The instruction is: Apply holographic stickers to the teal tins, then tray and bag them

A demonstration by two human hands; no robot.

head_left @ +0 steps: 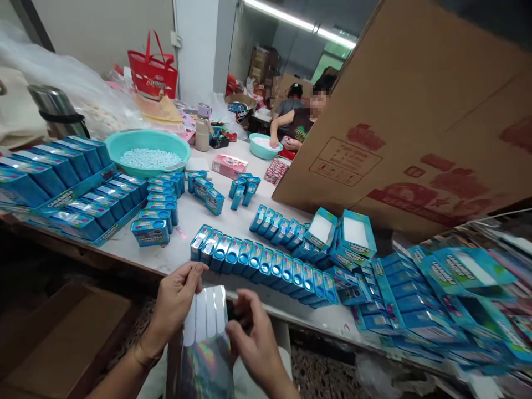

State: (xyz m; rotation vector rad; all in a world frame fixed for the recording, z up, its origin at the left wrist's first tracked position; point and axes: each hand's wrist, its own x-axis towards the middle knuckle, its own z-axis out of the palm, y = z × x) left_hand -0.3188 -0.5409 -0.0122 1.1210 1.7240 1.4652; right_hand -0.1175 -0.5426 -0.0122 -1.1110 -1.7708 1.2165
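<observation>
A sheet of shiny holographic sticker strips point(208, 318) lies low in front of me, below the table edge. My left hand point(172, 305) is at its upper left corner, thumb and forefinger pinched together; whatever is between them is too small to make out. Beside the sheet's right edge is my right hand point(257, 343), fingers bent and apart from the thumb, whose tip is at the edge. Just beyond my hands, a long row of blue tins point(255, 257) stands along the table's front edge, with a shorter row of blue tins point(276, 224) behind it.
Blue display boxes point(419, 316) are piled at the right, and trays of blue tins point(75, 194) stand at the left. A turquoise basin point(147, 138) holds pale blue pieces. A large carton point(394, 122) leans over the right side. A person point(299, 124) sits across, one hand in another basin.
</observation>
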